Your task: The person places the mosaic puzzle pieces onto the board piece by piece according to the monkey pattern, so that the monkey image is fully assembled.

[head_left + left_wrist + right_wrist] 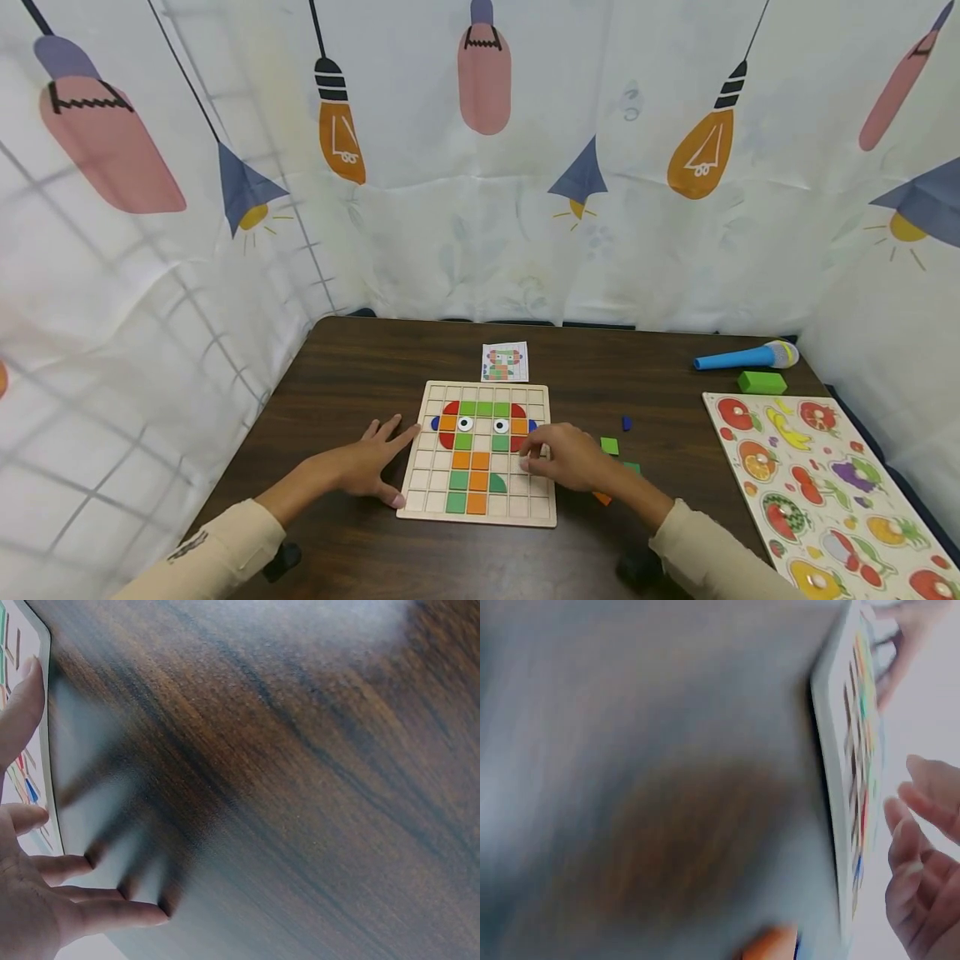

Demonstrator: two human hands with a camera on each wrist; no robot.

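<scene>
A light wooden grid board (517, 508) lies on the table, bearing red, orange, green and blue pieces that form a figure with two round eye pieces. My left hand (367, 463) is spread at its left edge, thumb and index fingertips right at the rim. Over the board's right side hovers my right hand (566, 456), fingers bent loosely, with no piece visible between them; in the right wrist view these fingers (911, 847) show above the board's edge. A green quarter-round piece (497, 482) sits on the lower grid. Behind the board lies a small picture card (505, 362) printed with a similar figure.
Loose pieces lie right of the board: a blue piece (626, 423), a green square (609, 446) and an orange piece (602, 498) near the right forearm. Farther right are a fruit puzzle board (813, 454), a green block (762, 383) and a blue toy microphone (738, 358).
</scene>
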